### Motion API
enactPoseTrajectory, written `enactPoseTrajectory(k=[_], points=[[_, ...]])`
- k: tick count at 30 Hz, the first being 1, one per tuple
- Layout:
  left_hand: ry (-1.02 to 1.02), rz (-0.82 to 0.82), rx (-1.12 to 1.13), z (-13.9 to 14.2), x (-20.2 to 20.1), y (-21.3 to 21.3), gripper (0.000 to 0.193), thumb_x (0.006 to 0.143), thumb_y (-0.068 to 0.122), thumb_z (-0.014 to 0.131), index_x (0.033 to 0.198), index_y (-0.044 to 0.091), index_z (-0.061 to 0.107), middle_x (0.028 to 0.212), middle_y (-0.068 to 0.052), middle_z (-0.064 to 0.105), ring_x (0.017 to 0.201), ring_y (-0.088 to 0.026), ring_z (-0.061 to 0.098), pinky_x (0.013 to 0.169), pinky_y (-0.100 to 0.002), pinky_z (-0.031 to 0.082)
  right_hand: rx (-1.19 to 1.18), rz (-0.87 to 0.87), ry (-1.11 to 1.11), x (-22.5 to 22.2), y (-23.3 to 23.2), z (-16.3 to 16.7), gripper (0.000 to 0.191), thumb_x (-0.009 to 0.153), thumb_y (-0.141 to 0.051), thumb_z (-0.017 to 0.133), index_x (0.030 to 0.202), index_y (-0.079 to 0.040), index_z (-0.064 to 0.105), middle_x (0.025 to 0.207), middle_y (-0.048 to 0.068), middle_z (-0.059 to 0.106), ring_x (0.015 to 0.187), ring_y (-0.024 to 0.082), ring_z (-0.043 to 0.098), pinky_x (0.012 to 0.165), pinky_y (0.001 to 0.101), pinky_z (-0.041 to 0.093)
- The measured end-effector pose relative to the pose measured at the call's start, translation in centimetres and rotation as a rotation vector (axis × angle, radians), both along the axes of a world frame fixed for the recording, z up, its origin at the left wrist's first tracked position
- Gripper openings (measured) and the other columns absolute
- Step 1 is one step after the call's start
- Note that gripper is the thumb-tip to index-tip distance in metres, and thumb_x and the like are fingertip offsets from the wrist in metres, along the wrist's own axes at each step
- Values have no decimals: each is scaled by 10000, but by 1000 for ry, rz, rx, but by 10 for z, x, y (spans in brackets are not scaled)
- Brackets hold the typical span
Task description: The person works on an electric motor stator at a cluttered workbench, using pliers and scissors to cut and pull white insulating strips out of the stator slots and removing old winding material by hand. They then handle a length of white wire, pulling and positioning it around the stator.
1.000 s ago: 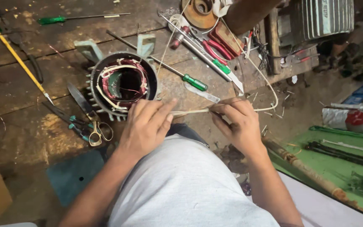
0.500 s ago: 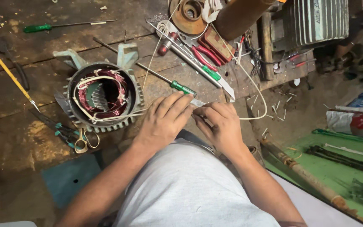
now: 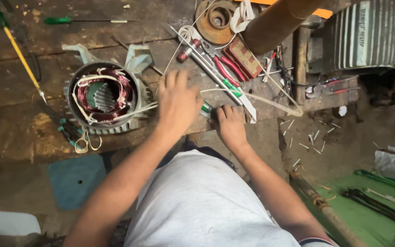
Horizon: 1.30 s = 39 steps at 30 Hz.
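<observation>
The left hand [image 3: 178, 101] lies flat on the counter [image 3: 19, 132], fingers spread and gripping nothing. A white strip [image 3: 257, 99] runs under it, reaching from the motor [image 3: 102, 98] just beside its left to well past the right hand [image 3: 229, 124]. The right hand's fingers are curled down beside a green-handled screwdriver [image 3: 230, 87]; whether they pinch the strip, I cannot tell.

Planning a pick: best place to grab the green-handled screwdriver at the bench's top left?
Take the green-handled screwdriver by its green handle, fingers coming from above and closing across it. It lies flat on the wooden bench, apart from other tools; the handle is thicker than the thin shaft.
</observation>
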<state>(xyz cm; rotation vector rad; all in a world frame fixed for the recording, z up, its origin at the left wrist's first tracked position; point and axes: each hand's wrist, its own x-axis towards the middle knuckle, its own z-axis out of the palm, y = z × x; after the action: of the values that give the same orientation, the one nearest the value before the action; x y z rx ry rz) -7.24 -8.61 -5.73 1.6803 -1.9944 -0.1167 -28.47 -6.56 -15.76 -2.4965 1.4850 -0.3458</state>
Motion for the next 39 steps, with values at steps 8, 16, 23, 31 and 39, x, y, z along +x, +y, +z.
enactPoseTrajectory(k=[8, 16, 23, 31, 39], points=[[379, 22, 158, -15, -54, 0, 123, 874, 171, 717, 928, 65, 749, 1045, -168, 618, 924, -374, 657, 783, -475, 539, 90, 97, 8, -17, -19, -32, 453, 754, -74, 712, 1171, 38, 573, 1037, 236, 647, 952, 445, 631, 896, 564, 457], [613, 274, 188, -86, -63, -38, 184, 848, 217, 727, 888, 39, 752, 881, -191, 714, 825, -366, 710, 761, -464, 563, 377, -226, -290, -79, 13, 37, 292, 983, -102, 628, 1240, -48, 500, 1010, 244, 701, 954, 469, 670, 778, 536, 516], [363, 152, 535, -137, -94, -28, 358, 821, 377, 758, 857, 20, 770, 835, -265, 715, 838, -456, 705, 788, -529, 561, 82, -109, -255, -74, 7, 30, 479, 855, -74, 695, 1322, -111, 593, 1221, 226, 675, 1030, 443, 667, 836, 492, 558], [130, 175, 784, -128, -93, -37, 335, 804, 322, 734, 954, 23, 764, 993, -268, 708, 944, -452, 702, 829, -527, 566, 156, -34, 88, -59, 9, -15, 678, 919, -96, 603, 1568, -228, 457, 939, 145, 726, 661, 364, 700, 575, 478, 562], [140, 128, 757, -140, -87, -35, 325, 863, 331, 701, 976, 34, 770, 970, -279, 719, 961, -455, 703, 872, -529, 563, 153, -10, 158, -59, 12, -31, 734, 889, -145, 596, 1589, -185, 380, 678, 175, 697, 555, 355, 682, 526, 494, 549]])
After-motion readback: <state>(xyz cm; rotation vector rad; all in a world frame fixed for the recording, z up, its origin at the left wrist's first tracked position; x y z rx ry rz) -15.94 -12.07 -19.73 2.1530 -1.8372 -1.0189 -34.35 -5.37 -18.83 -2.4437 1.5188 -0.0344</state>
